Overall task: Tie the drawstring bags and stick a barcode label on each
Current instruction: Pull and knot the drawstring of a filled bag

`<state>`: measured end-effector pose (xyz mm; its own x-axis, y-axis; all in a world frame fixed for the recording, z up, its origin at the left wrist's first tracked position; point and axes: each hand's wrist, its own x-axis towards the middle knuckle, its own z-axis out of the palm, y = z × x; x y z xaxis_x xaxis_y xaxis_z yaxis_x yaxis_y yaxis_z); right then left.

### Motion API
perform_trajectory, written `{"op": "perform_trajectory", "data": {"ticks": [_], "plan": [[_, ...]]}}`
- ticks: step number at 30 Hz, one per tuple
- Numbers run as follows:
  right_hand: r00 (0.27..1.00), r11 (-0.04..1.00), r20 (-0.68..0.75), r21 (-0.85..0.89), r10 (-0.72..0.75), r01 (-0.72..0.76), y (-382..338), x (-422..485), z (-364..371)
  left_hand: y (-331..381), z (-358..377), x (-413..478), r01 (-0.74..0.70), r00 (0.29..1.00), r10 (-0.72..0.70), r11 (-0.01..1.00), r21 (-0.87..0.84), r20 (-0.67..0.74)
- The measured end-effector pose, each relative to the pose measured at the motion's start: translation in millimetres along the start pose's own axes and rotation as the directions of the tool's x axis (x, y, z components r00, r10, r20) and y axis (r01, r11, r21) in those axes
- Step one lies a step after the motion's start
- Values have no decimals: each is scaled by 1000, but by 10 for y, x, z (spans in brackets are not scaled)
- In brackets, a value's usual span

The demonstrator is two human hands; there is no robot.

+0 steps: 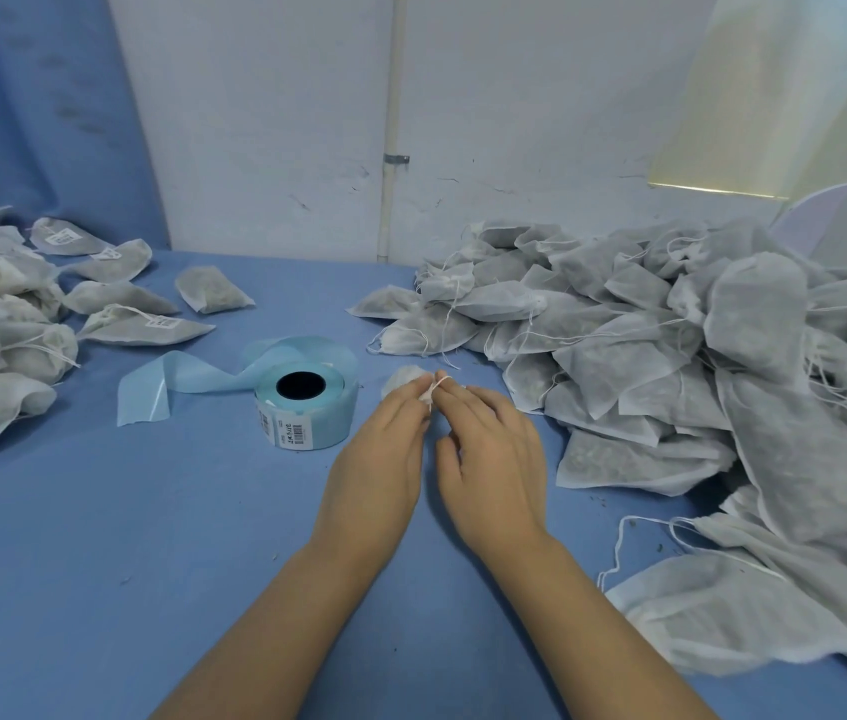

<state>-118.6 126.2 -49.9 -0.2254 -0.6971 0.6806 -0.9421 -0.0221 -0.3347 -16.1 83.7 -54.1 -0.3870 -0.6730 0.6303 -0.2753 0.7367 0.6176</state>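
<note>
Both hands meet low over the blue table (99,537), their fingertips almost touching. The left hand (377,454) has its fingers drawn together and pinches the gathered neck of a small white bag (403,379). The bag's body bulges out just beyond those fingertips and a little to their left. The right hand (491,459) pinches the string (443,379) between thumb and forefinger, with a small loop standing up at the tips. Its other fingers curl loosely under; whether they hold anything I cannot tell. Left of the left fingertips, near but apart, stands the label roll (307,407), with a barcode label showing on its side. Its bare blue backing (161,387) trails farther left. Right of the right fingers, and beyond them, lies the untied pile (670,356), its strings hanging loose. Far to the left of both hands sits the labelled pile (114,314).
</note>
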Motion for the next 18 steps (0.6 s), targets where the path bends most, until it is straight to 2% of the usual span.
{"op": "perform_trajectory", "data": {"ticks": [3,5,7,9,11,18], "plan": [[1000,996,-23,82,-13,15,22,12,20,60,1,-14,94,995,-97,973,-211,-4],[997,984,-73,178,-3,16,49,9,40,68,17,-21,189,982,-183,951,-245,47],[989,928,-64,358,134,-102,63,-4,50,44,49,-32,249,969,-236,928,-278,79],[958,829,4,500,287,-250,66,-2,55,27,61,-40,279,960,-264,920,-275,92],[928,747,47,579,369,-326,62,5,63,21,67,-46,280,960,-264,929,-241,98],[859,519,161,738,485,-432,80,28,84,-8,74,-41,339,939,-324,926,-163,115]]}}
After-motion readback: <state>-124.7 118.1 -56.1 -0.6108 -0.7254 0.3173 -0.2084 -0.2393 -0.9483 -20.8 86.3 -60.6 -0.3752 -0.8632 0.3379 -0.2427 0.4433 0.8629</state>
